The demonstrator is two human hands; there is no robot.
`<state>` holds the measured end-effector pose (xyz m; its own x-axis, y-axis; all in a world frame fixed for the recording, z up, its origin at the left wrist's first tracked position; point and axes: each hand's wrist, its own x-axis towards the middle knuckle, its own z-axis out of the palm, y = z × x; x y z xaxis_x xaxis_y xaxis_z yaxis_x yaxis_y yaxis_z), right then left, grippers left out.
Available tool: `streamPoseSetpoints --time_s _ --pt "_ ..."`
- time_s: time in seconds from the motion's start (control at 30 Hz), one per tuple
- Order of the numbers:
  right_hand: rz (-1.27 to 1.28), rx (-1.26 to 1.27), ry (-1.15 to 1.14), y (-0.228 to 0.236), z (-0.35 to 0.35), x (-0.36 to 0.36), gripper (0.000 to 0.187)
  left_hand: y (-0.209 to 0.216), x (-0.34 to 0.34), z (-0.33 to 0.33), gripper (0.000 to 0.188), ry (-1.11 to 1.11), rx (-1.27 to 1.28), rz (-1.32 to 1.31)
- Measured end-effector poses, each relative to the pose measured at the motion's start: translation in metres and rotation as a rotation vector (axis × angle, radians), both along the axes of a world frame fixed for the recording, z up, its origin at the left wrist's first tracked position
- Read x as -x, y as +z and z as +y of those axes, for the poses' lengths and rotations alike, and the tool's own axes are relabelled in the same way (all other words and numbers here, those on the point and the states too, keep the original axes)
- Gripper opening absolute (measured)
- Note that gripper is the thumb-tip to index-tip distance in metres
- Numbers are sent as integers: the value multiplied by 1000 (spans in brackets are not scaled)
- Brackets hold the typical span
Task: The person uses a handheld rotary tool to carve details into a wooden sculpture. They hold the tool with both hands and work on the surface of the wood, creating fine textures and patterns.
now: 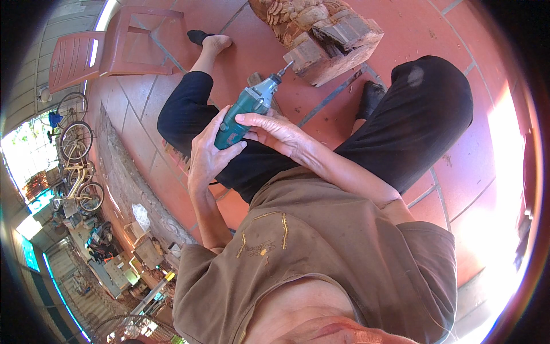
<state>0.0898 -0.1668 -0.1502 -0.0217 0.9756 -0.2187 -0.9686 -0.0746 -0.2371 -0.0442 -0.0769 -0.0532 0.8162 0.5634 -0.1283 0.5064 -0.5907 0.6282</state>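
Note:
A green die grinder (232, 127) with a grey metal front is held between both hands above my lap. My left hand (206, 150) wraps its rear end, the thumb lying across the back. My right hand (276, 131) grips the body from the other side, thumb on top and fingers curled partly out of sight. A thin bit points up and right from the nose. Its tip overlaps the near corner of a carved wooden block (338, 49); whether they touch I cannot tell. Rounded carving covers the block's far part, while its near end is rough and split.
My legs in black trousers (429, 109) spread on either side of the block on red floor tiles (458, 189). A reddish plastic chair (140, 43) stands far left. Along the left lie a long rough timber (123, 166), bicycles (76, 140) and cluttered tools (103, 235).

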Motion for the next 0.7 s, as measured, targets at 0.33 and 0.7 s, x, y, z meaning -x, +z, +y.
streamPoseSetpoints --time_s 0.33,0.7 --pt "13 31 -23 1 2 0 45 -1 -1 1 78 -1 -19 5" --pt "3 51 -23 -1 5 -1 50 -3 -1 1 78 6 -11 -13"
